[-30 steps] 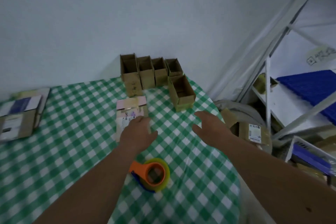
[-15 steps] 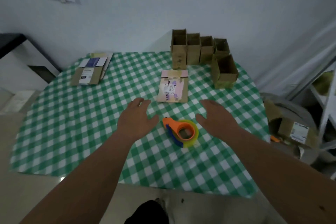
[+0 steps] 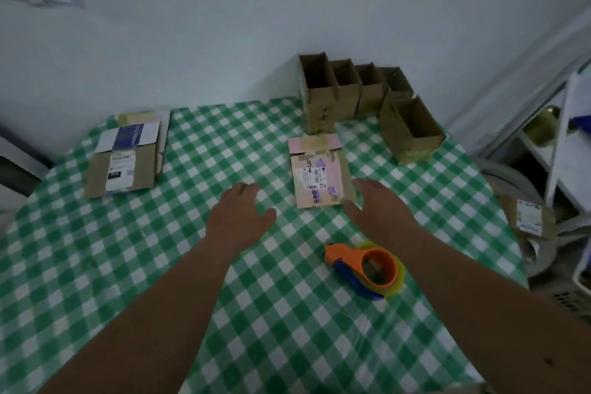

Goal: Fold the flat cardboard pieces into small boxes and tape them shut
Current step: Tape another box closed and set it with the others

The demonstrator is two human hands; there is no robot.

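Cardboard flat, centre desk, laid ready for folding. Left hand and right hand empty, fingers relaxed, flanking its near end. Tape dispenser near right; folded boxes far.

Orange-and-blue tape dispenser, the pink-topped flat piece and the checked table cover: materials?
Orange-and-blue tape dispenser: looks like moulded plastic, smooth and evenly coloured; the yellowish roll on it seems to be clear film tape. Pink-topped flat piece: brown cardboard, matte, with a white printed label and glossy tape strips. Green-and-white checked table cover: probably vinyl or oilcloth, given its faint sheen and soft creases, though cloth can't be ruled out.
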